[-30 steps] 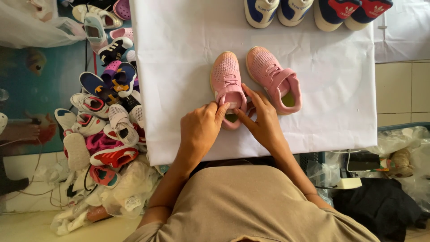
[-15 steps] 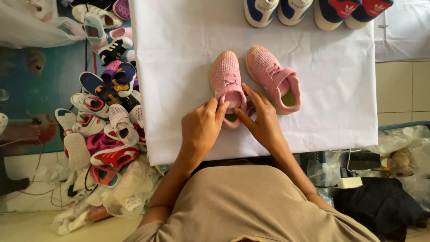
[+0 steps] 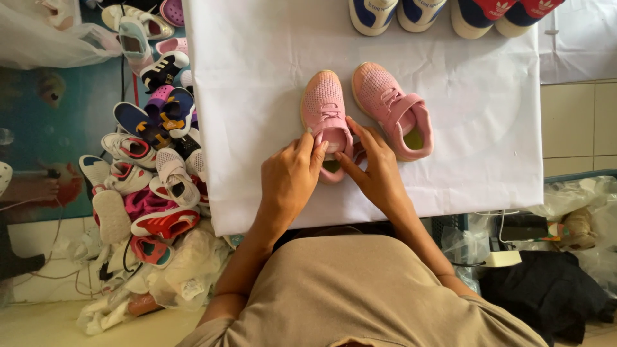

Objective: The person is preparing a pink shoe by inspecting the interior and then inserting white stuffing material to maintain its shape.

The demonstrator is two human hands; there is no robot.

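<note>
Two hands: both worked at the heel end of one small pink shoe (image 3: 326, 119) on a white cloth-covered table (image 3: 257, 96).
Left hand (image 3: 289, 183): its fingers were curled, with the thumb and fingertips pinching the left side of the shoe's opening near the strap; the grip was closed on the shoe's edge.
Right hand (image 3: 376, 170): the fingers were stretched out and only loosely bent, the fingertips touching the right side of the same shoe's heel and opening; whether it truly gripped the shoe or only pressed against it could not be told.
Pink shoe in hand: it lay near the middle of the table, toe pointing away from the person, heel partly hidden under the fingers.
Second pink shoe (image 3: 395, 109): it lay just beside the first, on its right, toe angled away and to the left, its strap closed and a yellow-green insole showing.
Far edge of table: a row of shoes (image 3: 450, 13) in white, blue and red, cut off by the frame.
Floor at left: a heap of mixed children's shoes (image 3: 151, 167) lay against the table's side.
</note>
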